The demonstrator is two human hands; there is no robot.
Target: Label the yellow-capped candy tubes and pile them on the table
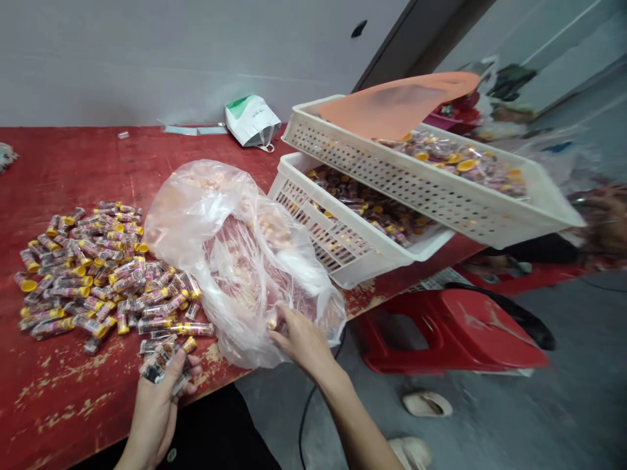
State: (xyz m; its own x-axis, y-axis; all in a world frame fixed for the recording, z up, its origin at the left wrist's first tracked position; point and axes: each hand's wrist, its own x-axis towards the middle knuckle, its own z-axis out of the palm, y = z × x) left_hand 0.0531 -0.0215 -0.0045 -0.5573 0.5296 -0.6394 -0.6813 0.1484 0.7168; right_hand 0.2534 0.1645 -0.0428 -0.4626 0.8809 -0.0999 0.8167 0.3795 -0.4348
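My left hand (164,391) is closed around several small clear tubes (165,363) with dark contents, above the table's front edge. A pile of similar clear tubes with yellow caps (102,261) lies just beyond it. My right hand (301,336) reaches to the front of a large translucent plastic bag (235,241). Its thumb and fingers are pinched together at the bag's crumpled opening; what is between them is too small and blurred to name. Pale pinkish contents show through the bag.
Two white perforated crates (357,225) of yellow-capped tubes stand stacked askew at the right, an orange sheet (401,98) across the upper one. Behind is a white-green bag (252,121). A red stool (470,329) and pale shoes (427,403) are beside the red table (49,391).
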